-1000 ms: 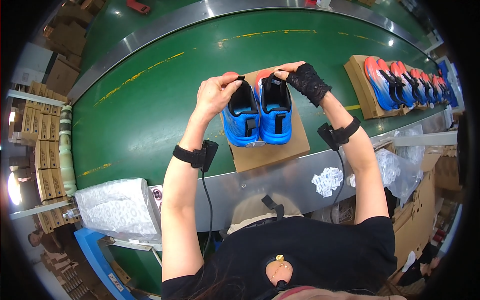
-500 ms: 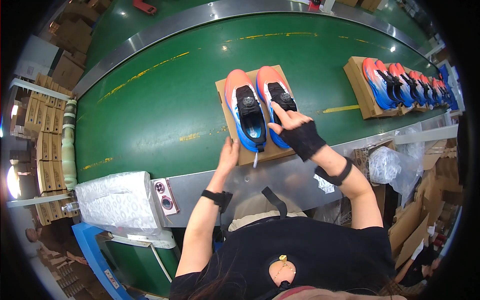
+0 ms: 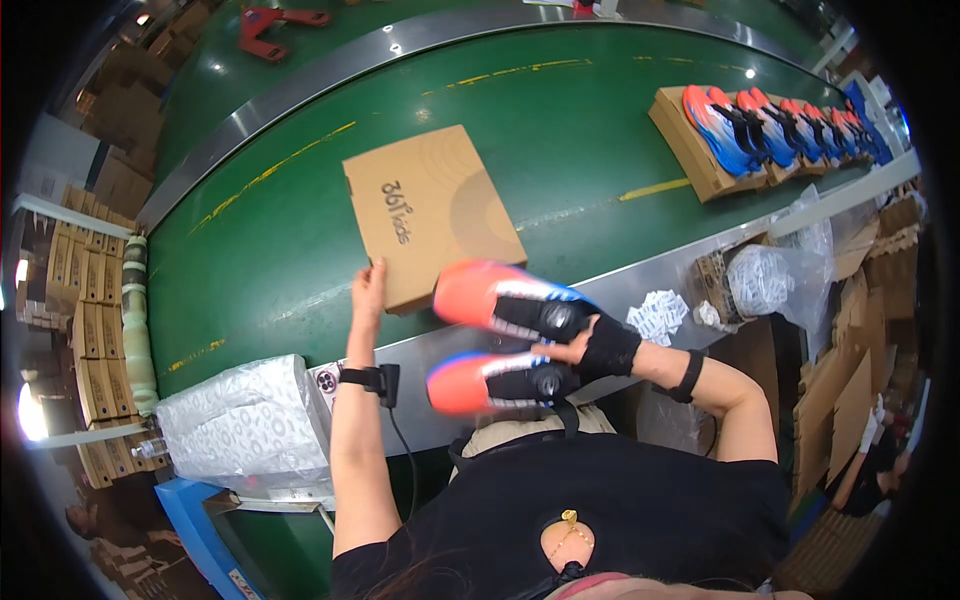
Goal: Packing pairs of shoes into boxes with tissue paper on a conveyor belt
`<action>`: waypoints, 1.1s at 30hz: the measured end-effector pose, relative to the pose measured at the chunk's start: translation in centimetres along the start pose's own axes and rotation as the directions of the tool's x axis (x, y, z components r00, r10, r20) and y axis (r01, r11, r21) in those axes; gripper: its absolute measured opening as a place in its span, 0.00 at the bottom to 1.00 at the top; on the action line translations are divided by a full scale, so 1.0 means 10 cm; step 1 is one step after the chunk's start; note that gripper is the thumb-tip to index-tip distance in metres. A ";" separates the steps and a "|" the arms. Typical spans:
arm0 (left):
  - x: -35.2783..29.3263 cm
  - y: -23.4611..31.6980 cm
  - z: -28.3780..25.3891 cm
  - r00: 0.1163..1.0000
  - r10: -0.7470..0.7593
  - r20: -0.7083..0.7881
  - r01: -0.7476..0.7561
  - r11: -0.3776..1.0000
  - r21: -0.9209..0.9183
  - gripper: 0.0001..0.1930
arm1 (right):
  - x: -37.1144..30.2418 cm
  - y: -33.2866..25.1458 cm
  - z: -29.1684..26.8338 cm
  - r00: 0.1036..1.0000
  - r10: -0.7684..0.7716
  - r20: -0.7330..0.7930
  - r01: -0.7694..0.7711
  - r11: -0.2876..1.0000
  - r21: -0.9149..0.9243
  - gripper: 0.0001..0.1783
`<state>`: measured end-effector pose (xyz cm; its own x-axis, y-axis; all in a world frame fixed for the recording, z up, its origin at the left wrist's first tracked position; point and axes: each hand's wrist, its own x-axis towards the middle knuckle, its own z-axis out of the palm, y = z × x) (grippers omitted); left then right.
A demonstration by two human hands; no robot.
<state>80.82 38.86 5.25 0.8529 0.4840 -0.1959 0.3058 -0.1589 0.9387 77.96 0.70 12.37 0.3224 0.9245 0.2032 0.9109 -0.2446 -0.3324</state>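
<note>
My right hand (image 3: 590,345), in a black fingerless glove, grips a pair of sneakers at their heel end, one shoe (image 3: 515,300) above the other shoe (image 3: 500,382) in the picture. Both have coral toes, blue and white sides, and black tops with a round dial. They hang over the metal edge near my body, toes to the left, slightly blurred. My left hand (image 3: 369,290) holds the near left edge of a closed brown cardboard shoe box (image 3: 440,205), which lies turned at an angle on the green conveyor belt (image 3: 270,240).
Several more sneakers (image 3: 730,135) stand on shoe boxes (image 3: 690,150) at the far right. Small white paper slips (image 3: 660,315) lie on the metal edge (image 3: 400,355), beside a plastic bag of white items (image 3: 760,280). A plastic-covered stack (image 3: 240,415) and a phone (image 3: 327,383) are at left.
My right hand has lifted both sneakers off the box and brought them toward my body, toes swung left. The box has shifted left and turned, with my left hand now on its edge.
</note>
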 end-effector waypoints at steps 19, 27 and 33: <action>-0.43 1.31 1.11 0.912 0.357 0.203 -0.410 0.823 0.393 0.29 | 0.63 0.40 -0.21 0.333 0.899 -0.284 -0.548 0.430 0.717 0.32; -0.19 -0.40 -0.37 0.991 -0.007 0.136 -0.082 0.766 0.638 0.14 | -1.29 1.07 0.49 0.045 0.983 -0.180 -0.298 0.186 0.936 0.29; -0.31 -0.49 0.01 0.991 0.078 0.113 -0.125 0.852 0.508 0.12 | -2.03 0.67 0.81 -0.242 0.891 -0.383 -0.923 -0.091 0.373 0.24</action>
<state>76.71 38.03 1.18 0.9163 0.3701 -0.1531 0.3693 -0.6327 0.6806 75.43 -17.33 -1.47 0.8325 -0.5540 0.0074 -0.4764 -0.7226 -0.5010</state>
